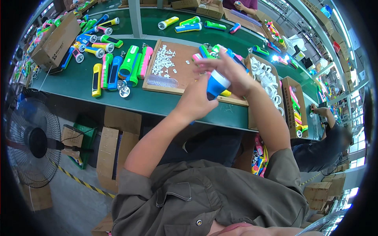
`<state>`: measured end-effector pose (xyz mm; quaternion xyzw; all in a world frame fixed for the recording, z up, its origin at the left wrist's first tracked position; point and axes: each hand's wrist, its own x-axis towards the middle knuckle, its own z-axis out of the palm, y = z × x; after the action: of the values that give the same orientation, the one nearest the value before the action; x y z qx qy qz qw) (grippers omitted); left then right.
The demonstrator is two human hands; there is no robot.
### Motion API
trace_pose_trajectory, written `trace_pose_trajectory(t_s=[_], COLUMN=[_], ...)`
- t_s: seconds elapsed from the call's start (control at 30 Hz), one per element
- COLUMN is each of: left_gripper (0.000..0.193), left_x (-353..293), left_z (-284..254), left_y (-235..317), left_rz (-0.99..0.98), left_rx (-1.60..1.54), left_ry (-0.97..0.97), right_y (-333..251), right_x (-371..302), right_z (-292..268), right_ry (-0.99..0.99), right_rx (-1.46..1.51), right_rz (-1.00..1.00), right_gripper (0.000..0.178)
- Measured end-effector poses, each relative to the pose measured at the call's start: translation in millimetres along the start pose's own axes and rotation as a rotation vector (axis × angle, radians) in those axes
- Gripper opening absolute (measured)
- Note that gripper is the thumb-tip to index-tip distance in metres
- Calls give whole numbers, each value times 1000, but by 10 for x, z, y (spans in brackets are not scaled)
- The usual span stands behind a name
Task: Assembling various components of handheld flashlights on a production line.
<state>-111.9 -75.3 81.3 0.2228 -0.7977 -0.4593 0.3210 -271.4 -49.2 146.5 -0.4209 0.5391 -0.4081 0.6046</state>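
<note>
My left hand (195, 99) is closed around a blue flashlight (216, 85) with a white ring at its head end. The flashlight tilts, its white end pointing up to the right. Beside that end is my right hand (232, 72), fingers stretched out and apart; whether its palm touches the ring I cannot tell. Beneath both hands lies a wooden tray (179, 49) with small white plastic parts (162, 59) and a row of clear round lenses (162, 81). Several more flashlight bodies at the tray's right side are partly covered by my right hand.
Left of the tray, flashlight bodies (129, 64) stand close together beside a loose reflector (124, 91). A box of white rings (263, 72) sits on the right, next to a carton of flashlights (294, 106). A fan (35, 137) stands lower left; a co-worker (327, 137) is at right.
</note>
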Motion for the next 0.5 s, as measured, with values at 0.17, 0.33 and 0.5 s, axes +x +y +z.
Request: trace_pose_trajectory(t_s=[0.17, 0.33, 0.5], left_gripper=[42, 51, 60], left_x=[1, 34, -159], left_z=[-182, -103, -288], left_y=[-24, 60, -66], left_rz=[-282, -196, -270], left_rx=[-1078, -1306, -602], left_ry=[-472, -602, -427], right_y=[-96, -226, -148], right_x=[-12, -33, -106], right_z=[-54, -27, -43], right_ry=[-205, -298, -44], right_rx=[149, -254, -348], right_rz=[-395, -632, -591], right_gripper=[78, 42, 18])
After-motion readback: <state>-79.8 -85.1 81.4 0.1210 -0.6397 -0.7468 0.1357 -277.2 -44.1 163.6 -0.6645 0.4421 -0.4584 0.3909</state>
